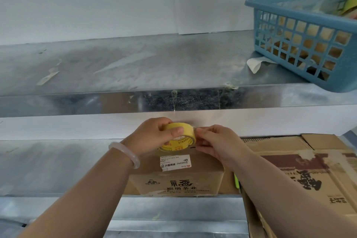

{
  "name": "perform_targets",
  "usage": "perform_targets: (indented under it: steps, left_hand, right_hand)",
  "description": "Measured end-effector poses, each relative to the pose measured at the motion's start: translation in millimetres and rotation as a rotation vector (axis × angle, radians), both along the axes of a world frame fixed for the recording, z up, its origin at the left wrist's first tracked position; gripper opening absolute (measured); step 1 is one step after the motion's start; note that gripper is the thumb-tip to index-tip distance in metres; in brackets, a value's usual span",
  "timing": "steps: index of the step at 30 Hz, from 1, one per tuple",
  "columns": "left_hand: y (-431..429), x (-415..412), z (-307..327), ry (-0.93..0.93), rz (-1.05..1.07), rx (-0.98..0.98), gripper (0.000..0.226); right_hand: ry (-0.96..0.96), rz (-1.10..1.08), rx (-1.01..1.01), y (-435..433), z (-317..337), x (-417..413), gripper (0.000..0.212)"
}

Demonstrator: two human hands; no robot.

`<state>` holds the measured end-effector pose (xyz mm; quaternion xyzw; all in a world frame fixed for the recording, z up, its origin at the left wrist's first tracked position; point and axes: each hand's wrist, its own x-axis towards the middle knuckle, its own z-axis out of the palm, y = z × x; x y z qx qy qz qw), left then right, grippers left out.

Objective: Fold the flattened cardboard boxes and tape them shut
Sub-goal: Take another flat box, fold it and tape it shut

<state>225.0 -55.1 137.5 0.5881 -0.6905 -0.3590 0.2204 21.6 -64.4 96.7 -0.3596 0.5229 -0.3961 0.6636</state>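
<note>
Left fingers [176,131] grip tape roll [182,142] above box [173,177].

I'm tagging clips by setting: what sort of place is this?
Probably a packing or storeroom station: steel shelves, flattened cardboard boxes stacked, and a tape roll gripped over a folded box.
</note>
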Motion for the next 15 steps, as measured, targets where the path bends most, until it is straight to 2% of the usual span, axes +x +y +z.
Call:
perform_targets:
  steps: [2, 4, 8, 15]
  left_hand:
    - [7.2, 10.1, -8.4, 0.203, 0.008, 0.087, 0.044]
    - [14.7, 16.2, -11.8, 0.389, 0.012, 0.163, 0.040]
    - [14.0, 14.0, -9.0, 0.263, 0.023, -0.044, 0.025]
    - [1.9, 2.9, -5.4, 0.060, 0.088, -0.122, 0.002]
  right_hand:
    - [0.051, -0.017, -0.036, -2.2, -3.9, 0.2, 0.018]
    - [0.071, -0.025, -0.057, -2.8, -5.7, -1.6, 0.017]
    - [0.129, -0.034, -0.100, -1.2, -9.4, -3.6, 0.014]
    - [0.087, -0.111, -0.100, 1.0, -2.9, -22.3, 0.014]
